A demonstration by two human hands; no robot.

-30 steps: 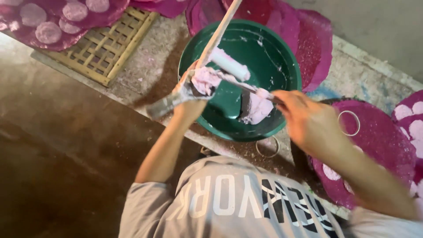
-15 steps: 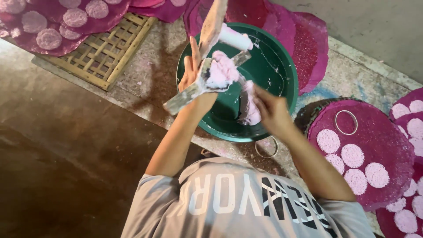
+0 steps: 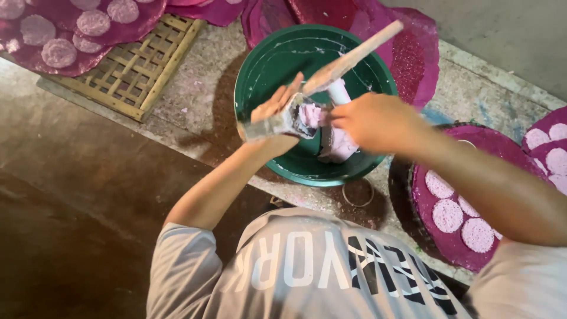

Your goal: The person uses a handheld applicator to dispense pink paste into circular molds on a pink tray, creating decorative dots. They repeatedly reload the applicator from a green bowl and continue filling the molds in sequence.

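The right hand (image 3: 369,121) has come up from the bowl (image 3: 260,71) to the pink dough (image 3: 308,114) on the tool (image 3: 277,121) the left hand (image 3: 274,112) grips. Right hand's grip: cannot tell.

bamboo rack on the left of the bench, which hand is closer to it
Left. The left hand holds a metal mould over the green basin, just right of the bamboo rack. The right hand is farther right, over the basin's other side.

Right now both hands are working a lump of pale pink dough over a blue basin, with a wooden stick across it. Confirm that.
Wrong on one point: the basin is green, not blue, as the head view shows. The left hand and right hand do work pale pink dough over it, under the wooden stick.
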